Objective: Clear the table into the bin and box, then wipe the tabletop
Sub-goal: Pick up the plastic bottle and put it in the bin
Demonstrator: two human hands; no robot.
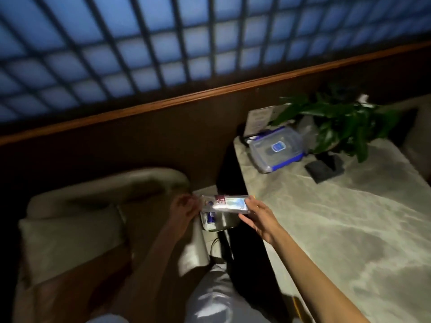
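Both hands hold a clear plastic bottle point(225, 204) lying sideways, with a red and blue label. My left hand point(184, 207) grips its cap end and my right hand point(257, 216) grips its base. The bottle hangs just left of the marble table point(349, 217), over a small bin point(217, 221) on the floor. Inside the bin a blue and white can shows. A clear storage box point(276, 149) with a blue-trimmed lid sits at the table's far left corner. A dark grey cloth point(324, 170) lies to the right of the box.
A leafy potted plant point(338, 122) stands at the table's far end, beside a paper card point(257, 118). A beige armchair point(93, 217) fills the lower left. A wooden ledge and a gridded window run behind. My leg in light trousers point(214, 294) is below.
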